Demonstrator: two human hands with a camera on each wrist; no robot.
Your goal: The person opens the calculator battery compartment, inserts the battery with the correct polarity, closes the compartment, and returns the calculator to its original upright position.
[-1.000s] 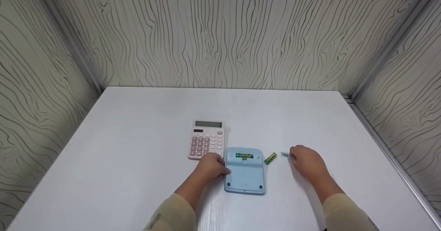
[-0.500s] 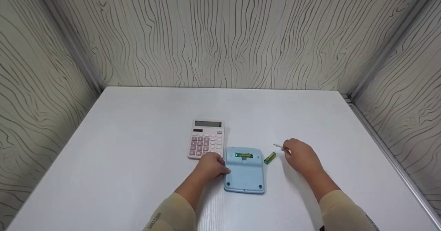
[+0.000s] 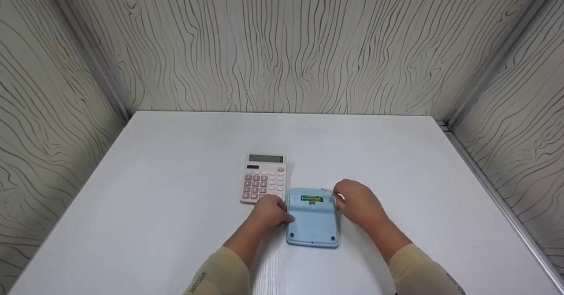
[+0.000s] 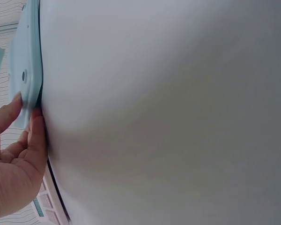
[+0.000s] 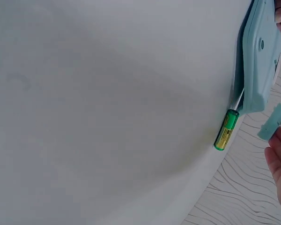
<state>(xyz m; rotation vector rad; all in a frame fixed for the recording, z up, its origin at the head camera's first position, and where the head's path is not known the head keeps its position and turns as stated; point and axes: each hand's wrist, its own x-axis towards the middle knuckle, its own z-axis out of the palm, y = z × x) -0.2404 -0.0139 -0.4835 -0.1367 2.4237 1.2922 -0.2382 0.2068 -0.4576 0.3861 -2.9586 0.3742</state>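
A light blue calculator (image 3: 312,224) lies face down on the table, its battery slot uncovered with a green battery (image 3: 312,198) inside. My left hand (image 3: 268,211) grips the calculator's left edge, thumb on top and fingers at its side. Between thumb and fingers, my right hand (image 3: 359,201) pinches the small blue battery cover (image 5: 274,123) near the calculator's upper right corner. A loose green-and-gold battery (image 5: 226,130) lies on the table beside the calculator; in the head view the right hand mostly hides it.
A pink calculator (image 3: 264,176) lies face up just left of the blue one, its lower right corner behind my left hand. The white table (image 3: 176,163) meets wood-patterned panels (image 3: 282,44) at the back and sides.
My right hand has carried the battery cover leftward, from right of the loose battery to the blue calculator's upper right corner. The left hand keeps its hold.
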